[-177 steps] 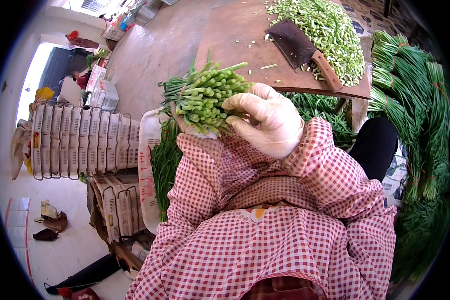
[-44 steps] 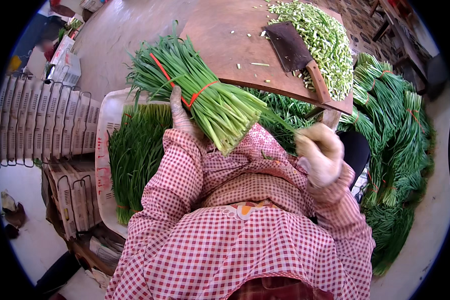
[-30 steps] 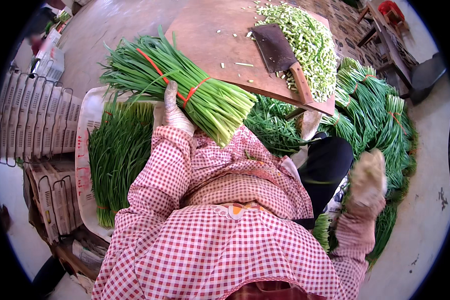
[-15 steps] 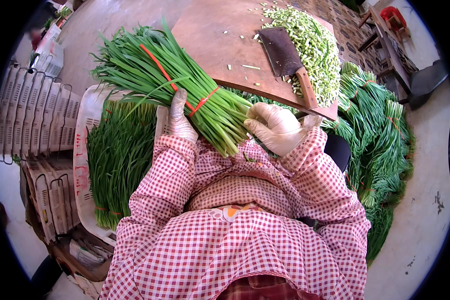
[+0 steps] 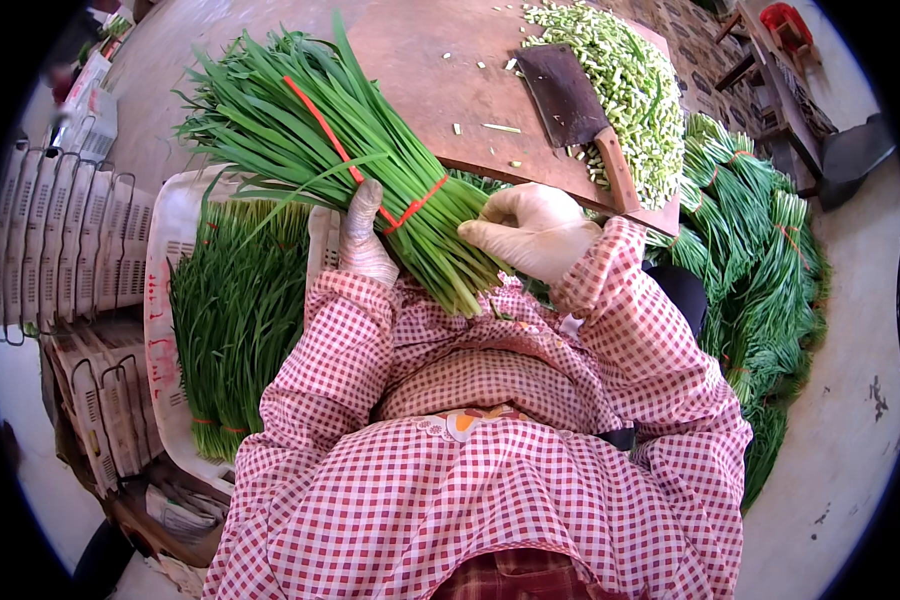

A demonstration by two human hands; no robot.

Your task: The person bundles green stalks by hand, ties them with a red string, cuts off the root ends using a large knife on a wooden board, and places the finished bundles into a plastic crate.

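My gloved left hand (image 5: 367,240) is wrapped round the underside of a thick bunch of garlic chives (image 5: 340,150), its thumb lying along the near side. The green leaves point up and left, the pale stem ends down toward my lap. A red band (image 5: 415,203) ties the stems, and a longer red strip (image 5: 315,118) runs up across the leaves. At the right side of the stems my gloved right hand (image 5: 535,230) is closed in a pinch, thumb and forefinger against the outer stalks. Exactly what those fingertips grip is too small to make out.
A wooden board (image 5: 410,70) ahead bears a cleaver (image 5: 570,100) and a heap of chopped pale stems (image 5: 635,110). Banded chive bunches (image 5: 760,250) are piled at right. To my left, a white crate (image 5: 160,300) holds more chives, beside stacked crates (image 5: 70,240).
My right hand has moved slightly left and up, its fingers closing in against the stems. The bunch stays in my left hand, shifted only a little.
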